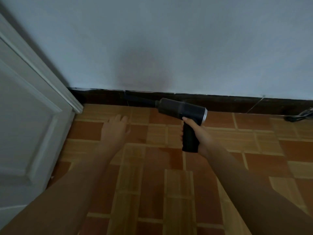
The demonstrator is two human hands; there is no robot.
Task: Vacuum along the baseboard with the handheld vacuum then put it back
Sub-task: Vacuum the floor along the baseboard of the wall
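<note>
Nearest you, both forearms reach out over the tiled floor (152, 192). Your right hand (197, 133) has its fingers wrapped around the grip of the handheld vacuum (182, 108), held pistol-fashion, while your left hand (116, 128) hovers over the tiles with fingers spread and holding nothing. From the right hand, the vacuum's long axis runs leftward, nearly parallel to the dark baseboard (237, 103), its nozzle (140, 99) pointing toward the white door (25, 116). Any sweep should follow that line. Beyond, the nozzle tip melts into the dark baseboard, so contact cannot be judged. A dark cable-like thing (299, 115) is cut off at the right edge.
</note>
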